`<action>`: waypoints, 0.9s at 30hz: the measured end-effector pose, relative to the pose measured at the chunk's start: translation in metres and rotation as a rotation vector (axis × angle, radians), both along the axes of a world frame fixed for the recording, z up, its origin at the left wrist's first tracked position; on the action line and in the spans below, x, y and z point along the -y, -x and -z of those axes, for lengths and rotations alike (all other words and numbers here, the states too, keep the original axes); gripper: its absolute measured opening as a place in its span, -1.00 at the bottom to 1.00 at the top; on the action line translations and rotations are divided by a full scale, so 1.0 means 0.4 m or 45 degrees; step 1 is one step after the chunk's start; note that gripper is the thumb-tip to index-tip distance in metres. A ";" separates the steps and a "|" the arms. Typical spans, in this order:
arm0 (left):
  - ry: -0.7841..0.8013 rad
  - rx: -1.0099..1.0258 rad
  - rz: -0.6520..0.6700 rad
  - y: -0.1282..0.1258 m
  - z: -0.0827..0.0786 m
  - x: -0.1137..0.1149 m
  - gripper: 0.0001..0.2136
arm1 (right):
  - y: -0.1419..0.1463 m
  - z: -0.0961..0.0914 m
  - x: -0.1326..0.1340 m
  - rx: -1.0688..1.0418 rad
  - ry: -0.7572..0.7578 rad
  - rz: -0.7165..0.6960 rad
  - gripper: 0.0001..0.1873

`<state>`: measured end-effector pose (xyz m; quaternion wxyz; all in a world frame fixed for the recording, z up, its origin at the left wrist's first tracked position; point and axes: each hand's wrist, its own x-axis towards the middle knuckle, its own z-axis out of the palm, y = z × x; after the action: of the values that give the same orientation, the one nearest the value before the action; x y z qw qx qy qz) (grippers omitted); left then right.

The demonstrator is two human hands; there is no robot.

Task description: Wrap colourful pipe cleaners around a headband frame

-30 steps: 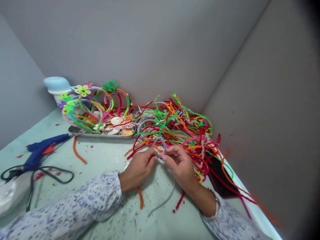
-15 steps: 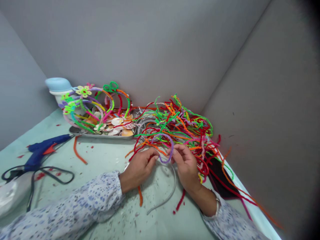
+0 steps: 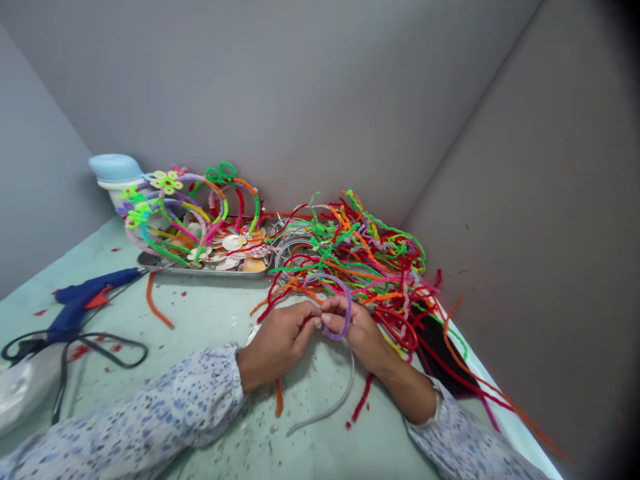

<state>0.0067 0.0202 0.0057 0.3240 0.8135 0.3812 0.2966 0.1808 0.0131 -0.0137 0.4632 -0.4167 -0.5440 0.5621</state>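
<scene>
My left hand [image 3: 281,345] and my right hand [image 3: 359,335] meet above the table, fingertips pinched close together. Between them is a purple pipe cleaner [image 3: 346,293], which loops up behind and over the fingers of my right hand. A thin grey hoop [image 3: 345,395] curves out from under my hands and down toward me; its upper end is hidden by the fingers. Just beyond my hands lies a tangled heap of pipe cleaners [image 3: 345,250] in red, orange, green and pink. Short orange [image 3: 279,399] and red [image 3: 363,398] pieces lie near my wrists.
A metal tray [image 3: 220,273] holds seashells [image 3: 234,243], with colourful wrapped headbands [image 3: 215,190] standing on it. Bare hoops [image 3: 290,250] lie beside it. At left are a blue glue gun [image 3: 75,303] with its cord and a white bottle with a blue cap [image 3: 116,168]. Grey walls [image 3: 320,100] enclose the table.
My right hand has moved left and its fingertips now meet those of my left hand. The purple loop has shifted slightly down, and the grey hoop's free end has swung slightly left.
</scene>
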 end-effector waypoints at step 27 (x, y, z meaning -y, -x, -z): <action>0.038 -0.041 -0.134 0.007 0.006 -0.009 -0.84 | 0.001 0.038 0.003 0.454 -0.351 0.170 -0.88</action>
<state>0.0040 0.0236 0.0034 0.3138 0.7922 0.4330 0.2942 0.1804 0.0119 -0.0287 0.4486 -0.4770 -0.6601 0.3681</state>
